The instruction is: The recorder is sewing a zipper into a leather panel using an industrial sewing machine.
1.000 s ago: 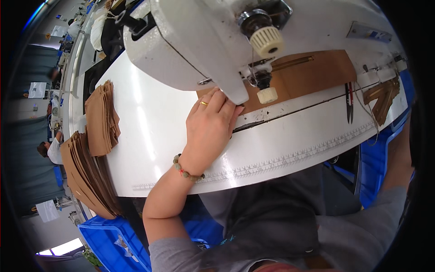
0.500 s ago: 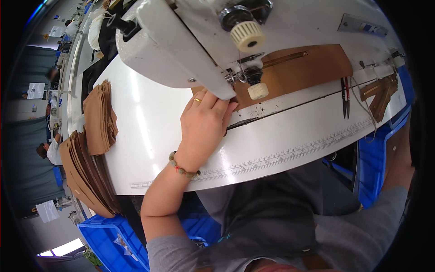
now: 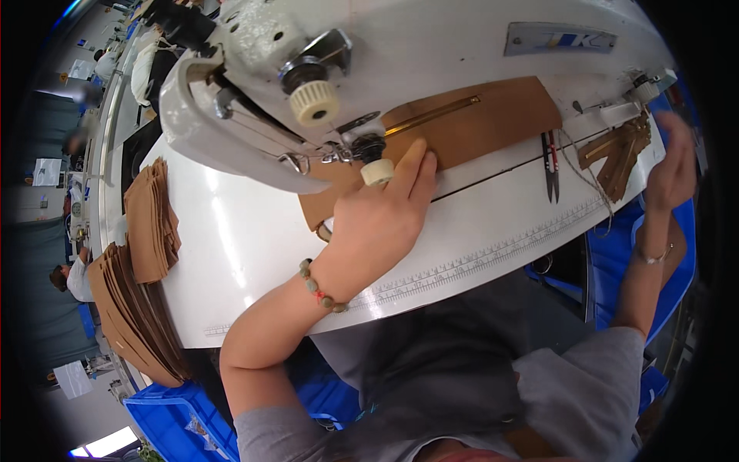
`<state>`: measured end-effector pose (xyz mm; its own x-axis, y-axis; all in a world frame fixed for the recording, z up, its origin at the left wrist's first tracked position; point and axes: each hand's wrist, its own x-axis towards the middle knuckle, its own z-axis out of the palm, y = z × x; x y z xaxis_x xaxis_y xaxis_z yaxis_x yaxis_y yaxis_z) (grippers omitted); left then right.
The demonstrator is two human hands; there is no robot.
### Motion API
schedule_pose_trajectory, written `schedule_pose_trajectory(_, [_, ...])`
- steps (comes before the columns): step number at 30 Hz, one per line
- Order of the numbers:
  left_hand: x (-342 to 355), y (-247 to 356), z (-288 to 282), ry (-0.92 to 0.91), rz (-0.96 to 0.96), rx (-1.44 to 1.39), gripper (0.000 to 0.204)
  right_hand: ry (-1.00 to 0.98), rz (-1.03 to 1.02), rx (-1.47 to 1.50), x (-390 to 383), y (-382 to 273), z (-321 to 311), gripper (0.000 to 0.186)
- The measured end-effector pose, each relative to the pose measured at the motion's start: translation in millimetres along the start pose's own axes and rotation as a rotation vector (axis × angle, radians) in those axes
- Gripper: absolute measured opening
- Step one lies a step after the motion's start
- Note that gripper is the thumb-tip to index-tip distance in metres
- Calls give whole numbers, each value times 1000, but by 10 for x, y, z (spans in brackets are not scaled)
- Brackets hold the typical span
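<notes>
My left hand (image 3: 382, 219) lies flat on a long brown leather piece (image 3: 493, 123) with a zipper, pressing it to the white table (image 3: 231, 262) just under the needle area of the white sewing machine (image 3: 323, 69). A bead bracelet circles that wrist. My right hand (image 3: 671, 173) is raised at the right edge of the table, fingers apart, next to a small stack of brown pieces (image 3: 620, 150). It holds nothing that I can see.
Black thread snips (image 3: 551, 163) lie on the table right of the leather piece. Two stacks of brown cut pieces (image 3: 150, 223) sit at the table's left end. Blue bins (image 3: 173, 423) stand below. A ruler strip runs along the table's front edge.
The view has shifted so the machine sits higher and left. My right hand has come into sight at the right edge. My left hand stays on the leather piece.
</notes>
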<state>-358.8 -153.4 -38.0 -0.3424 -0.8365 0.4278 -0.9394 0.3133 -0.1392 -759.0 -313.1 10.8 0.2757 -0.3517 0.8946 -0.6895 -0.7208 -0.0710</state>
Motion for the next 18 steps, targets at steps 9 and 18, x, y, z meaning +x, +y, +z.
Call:
schedule_pose_trajectory(9, [318, 225, 109, -50, -135, -135, 41, -660, 0, 218, -628, -936, 107, 24])
schedule_pose_trajectory(18, [-658, -9, -455, -100, 75, -223, 37, -608, -28, 227, -542, -880, 179, 16])
